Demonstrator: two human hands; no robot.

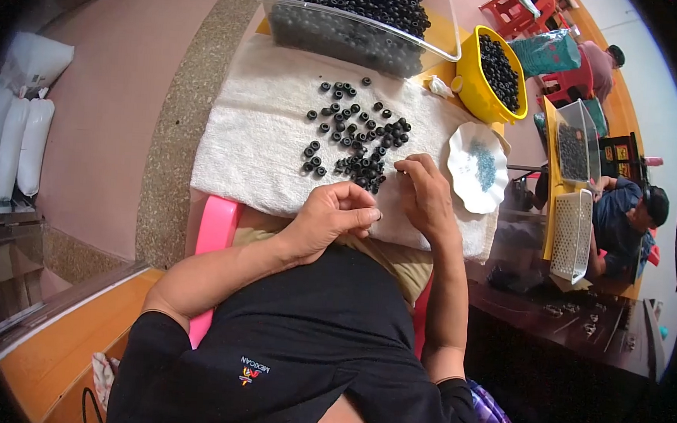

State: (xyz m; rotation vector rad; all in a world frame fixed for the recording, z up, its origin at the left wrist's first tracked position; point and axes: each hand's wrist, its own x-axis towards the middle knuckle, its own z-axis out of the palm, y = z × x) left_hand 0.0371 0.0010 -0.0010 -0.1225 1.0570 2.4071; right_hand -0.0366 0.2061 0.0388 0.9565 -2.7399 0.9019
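Many small black ring-shaped beads (347, 138) lie scattered on a white towel (238, 139), with a denser heap (366, 168) closest to my hands. My left hand (329, 217) hovers over the towel's near edge, thumb and fingertips pinched together. A small dark spot shows at those fingertips, too small to name. To its right, my right hand (429, 194) reaches toward the heap with bent fingers, index and thumb apart; nothing shows between them. A scalloped white dish (464, 190) holding tiny blue grains (482, 164) stands just right of that hand.
Beyond the towel stands a clear plastic bin (349, 38) full of black beads. A yellow basket (486, 81) with more beads is at the far right. Another person (625, 221) sits at the right, by a white perforated basket (571, 233). White sacks (17, 141) stand at the left.
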